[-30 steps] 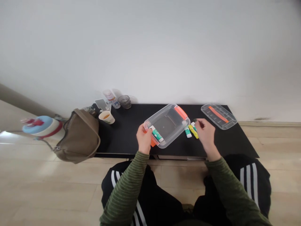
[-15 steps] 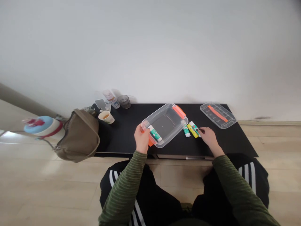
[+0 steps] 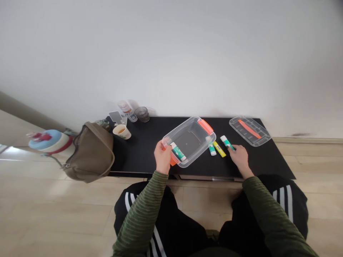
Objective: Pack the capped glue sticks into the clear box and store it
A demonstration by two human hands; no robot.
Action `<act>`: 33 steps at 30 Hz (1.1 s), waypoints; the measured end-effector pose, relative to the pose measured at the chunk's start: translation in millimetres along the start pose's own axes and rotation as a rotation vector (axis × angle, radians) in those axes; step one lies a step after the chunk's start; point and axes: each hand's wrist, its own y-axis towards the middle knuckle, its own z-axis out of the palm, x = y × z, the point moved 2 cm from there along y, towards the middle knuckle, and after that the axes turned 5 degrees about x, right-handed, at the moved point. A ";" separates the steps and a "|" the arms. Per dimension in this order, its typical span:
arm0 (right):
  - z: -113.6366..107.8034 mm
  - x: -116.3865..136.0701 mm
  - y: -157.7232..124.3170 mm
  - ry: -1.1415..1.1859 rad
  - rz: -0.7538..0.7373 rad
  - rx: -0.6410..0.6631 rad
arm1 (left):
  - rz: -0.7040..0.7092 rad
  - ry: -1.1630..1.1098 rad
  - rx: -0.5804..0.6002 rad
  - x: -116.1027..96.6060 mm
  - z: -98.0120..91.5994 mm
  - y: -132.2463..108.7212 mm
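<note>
While left hand (image 3: 162, 157) pinches clear plastic box (image 3: 193, 123) rim, right hand (image 3: 240, 159), just right of box, pinches green-label glue stick (image 3: 227, 142); risk: weak pinch, stick drops, rolls off desk (image 3: 134, 150).

White wall (image 3: 171, 57), pale wood floor (image 3: 61, 210), black table (image 3: 139, 153)

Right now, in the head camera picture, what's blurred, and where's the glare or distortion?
In the head view, the left hand and right hand look reasonably sharp, glare whitens the wood floor at far left, and wide-angle distortion slants the beige ledge at upper left.
</note>
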 end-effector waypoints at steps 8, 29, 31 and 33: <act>-57.4 90.7 -26.8 0.391 -0.232 -0.184 | 0.027 0.029 0.007 1.0 3.3 -3.6; 20.3 251.9 -26.6 -0.382 -0.345 0.667 | 0.047 0.057 0.034 -6.2 10.1 -13.3; 25.4 250.3 -25.6 -0.380 -0.343 0.681 | 0.051 0.060 0.032 -6.0 10.0 -14.1; 28.8 248.2 -25.4 -0.375 -0.343 0.686 | 0.055 0.077 0.030 -6.9 10.1 -15.6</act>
